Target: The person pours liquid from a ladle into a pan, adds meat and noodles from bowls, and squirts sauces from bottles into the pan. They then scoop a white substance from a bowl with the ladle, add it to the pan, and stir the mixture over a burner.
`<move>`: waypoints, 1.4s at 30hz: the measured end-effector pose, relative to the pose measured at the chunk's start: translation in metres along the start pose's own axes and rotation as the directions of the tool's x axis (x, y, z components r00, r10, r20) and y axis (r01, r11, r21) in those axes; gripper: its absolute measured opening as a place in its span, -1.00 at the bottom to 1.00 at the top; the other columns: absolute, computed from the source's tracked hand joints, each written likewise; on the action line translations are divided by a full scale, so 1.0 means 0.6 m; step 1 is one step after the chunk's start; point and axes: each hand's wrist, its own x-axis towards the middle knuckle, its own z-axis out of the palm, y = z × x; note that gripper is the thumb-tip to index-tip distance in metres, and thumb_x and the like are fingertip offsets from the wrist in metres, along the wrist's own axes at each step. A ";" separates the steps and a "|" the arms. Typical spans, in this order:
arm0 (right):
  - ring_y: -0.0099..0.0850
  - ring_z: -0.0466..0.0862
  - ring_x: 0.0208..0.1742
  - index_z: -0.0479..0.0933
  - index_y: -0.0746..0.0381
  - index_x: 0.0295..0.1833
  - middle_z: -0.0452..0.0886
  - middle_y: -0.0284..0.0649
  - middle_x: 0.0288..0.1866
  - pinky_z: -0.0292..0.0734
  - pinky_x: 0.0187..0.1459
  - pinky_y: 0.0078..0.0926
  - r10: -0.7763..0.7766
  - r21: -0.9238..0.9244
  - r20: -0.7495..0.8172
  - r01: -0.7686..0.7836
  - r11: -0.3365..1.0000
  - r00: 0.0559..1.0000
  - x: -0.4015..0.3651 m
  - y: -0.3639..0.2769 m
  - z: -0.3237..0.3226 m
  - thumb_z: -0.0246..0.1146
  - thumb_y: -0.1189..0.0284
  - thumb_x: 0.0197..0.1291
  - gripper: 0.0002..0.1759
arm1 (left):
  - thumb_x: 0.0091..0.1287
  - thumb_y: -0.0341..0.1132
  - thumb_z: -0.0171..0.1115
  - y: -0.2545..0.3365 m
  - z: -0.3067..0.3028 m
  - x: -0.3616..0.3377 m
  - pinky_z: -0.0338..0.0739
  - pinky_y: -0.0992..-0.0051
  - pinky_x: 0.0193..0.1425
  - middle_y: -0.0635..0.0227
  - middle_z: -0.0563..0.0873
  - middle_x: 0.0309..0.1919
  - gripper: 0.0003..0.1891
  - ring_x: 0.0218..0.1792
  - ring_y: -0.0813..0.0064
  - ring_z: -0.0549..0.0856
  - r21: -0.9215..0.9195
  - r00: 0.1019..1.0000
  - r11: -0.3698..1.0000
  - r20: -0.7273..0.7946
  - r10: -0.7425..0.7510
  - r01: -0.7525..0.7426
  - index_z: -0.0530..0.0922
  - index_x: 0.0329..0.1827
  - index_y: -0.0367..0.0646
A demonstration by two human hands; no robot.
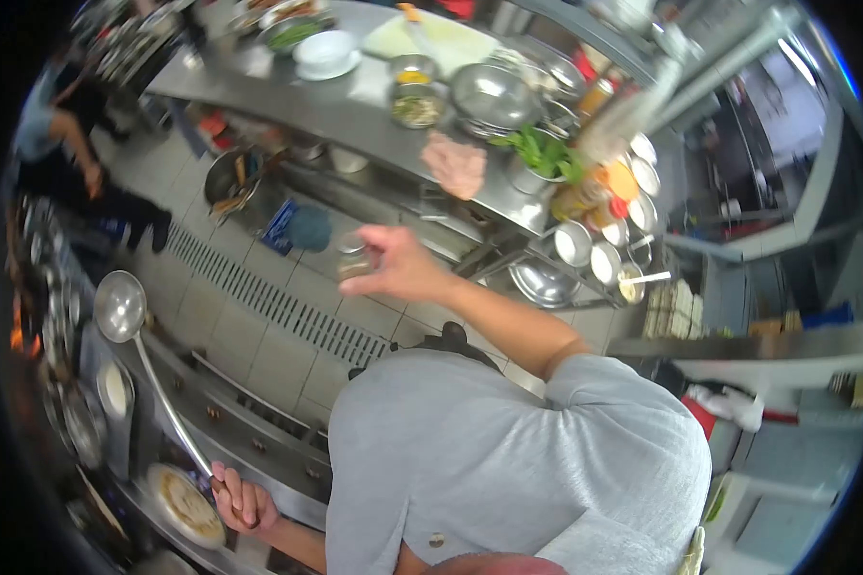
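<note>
My left hand (244, 500), at the lower left, is closed round the brown grip of a long-handled ladle (120, 309). The ladle's round metal bowl extends up and to the left over the stove side, and no contents show in it. Held out over the floor, my right hand (393, 264) grips a small see-through jar (354, 261) between thumb and fingers. The jar is slightly blurred, and what it contains is hard to make out. Below the ladle handle lies a pale dish (190, 503) with brown marks.
A steel worktable (249, 72) carries white bowls (327, 55), a raw meat piece (454, 165), a metal bowl (495, 94) and leafy greens (537, 151). White containers (573, 243) stand at its right. Another person (77, 153) is at the left. A floor drain (278, 297) crosses the tiles.
</note>
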 end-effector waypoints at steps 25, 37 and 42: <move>-0.05 0.76 -0.04 0.66 0.36 -0.06 0.75 0.09 -0.10 0.63 0.05 -0.17 0.063 -0.309 -0.906 -0.757 0.576 0.418 -0.407 0.434 -0.888 0.51 0.14 -0.04 -0.45 | 0.32 -0.50 0.06 -0.404 0.265 0.168 0.37 0.38 -0.71 0.15 0.52 -0.52 -0.68 -0.71 0.32 0.55 0.040 0.655 0.654 -0.018 -0.755 0.755 0.30 0.10 -0.38; -0.13 0.69 -0.01 0.64 0.16 -0.13 0.72 -0.12 -0.19 0.43 0.18 -0.05 0.476 -0.737 -0.656 -0.633 -0.237 0.586 -0.809 0.383 -0.783 0.20 0.50 0.12 -0.80 | 0.16 -0.59 0.09 -0.400 0.283 0.231 0.36 0.42 -0.71 0.09 0.47 -0.61 -0.67 -0.78 0.33 0.43 0.160 0.235 0.214 -0.123 -0.964 0.964 0.31 -0.01 -0.45; -0.13 0.70 -0.14 0.63 0.18 -0.17 0.68 -0.13 -0.27 0.55 0.03 -0.09 0.400 -0.798 -0.565 -0.601 -0.045 0.721 -0.820 0.329 -0.719 0.15 0.48 0.19 -0.84 | 0.10 -0.61 0.14 -0.449 0.315 0.267 0.33 0.50 -0.76 0.18 0.42 -0.63 -0.69 -0.78 0.48 0.32 0.269 0.157 0.099 -0.202 -0.967 0.958 0.32 -0.10 -0.47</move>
